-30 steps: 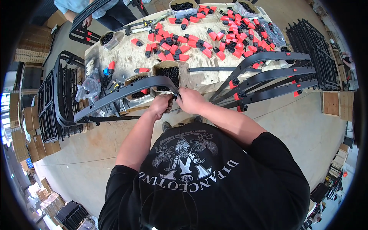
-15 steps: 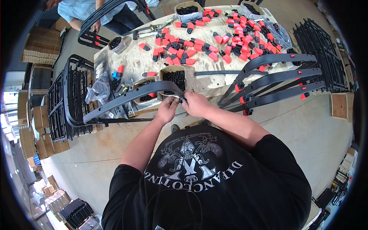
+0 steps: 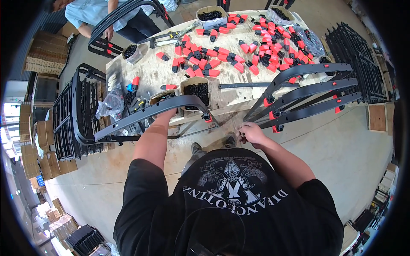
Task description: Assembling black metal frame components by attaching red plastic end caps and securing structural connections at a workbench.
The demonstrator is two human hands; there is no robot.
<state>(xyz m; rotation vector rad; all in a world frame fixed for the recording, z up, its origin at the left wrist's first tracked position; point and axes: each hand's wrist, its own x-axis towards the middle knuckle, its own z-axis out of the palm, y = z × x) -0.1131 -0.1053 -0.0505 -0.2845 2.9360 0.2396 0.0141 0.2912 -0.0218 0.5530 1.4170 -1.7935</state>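
A black bent-tube metal frame (image 3: pixel 147 112) leans at the near edge of the wooden table, with a red-and-black plastic piece (image 3: pixel 208 117) at its right corner. My left hand (image 3: pixel 168 113) reaches behind its upper bar, beside a small carton of dark parts (image 3: pixel 162 96); its fingers are hidden. To the right of it stands a carton of black bolts (image 3: pixel 197 91). Away from the frame, my right hand (image 3: pixel 252 133) is in front of the table with its fingers curled round something small and dark that I cannot make out.
Red-and-black plastic pieces (image 3: pixel 200 53) lie scattered over the wooden table (image 3: pixel 153 72). Several black frames (image 3: pixel 316 90) with red pieces lean at the right. More black frames (image 3: pixel 87 111) stand at the left. Across the table, a person in a light blue shirt (image 3: pixel 87 17) handles another frame.
My hands have parted from the frame's right corner, where a red piece now shows. The left has moved left behind the bar; the right has moved right and nearer to me.
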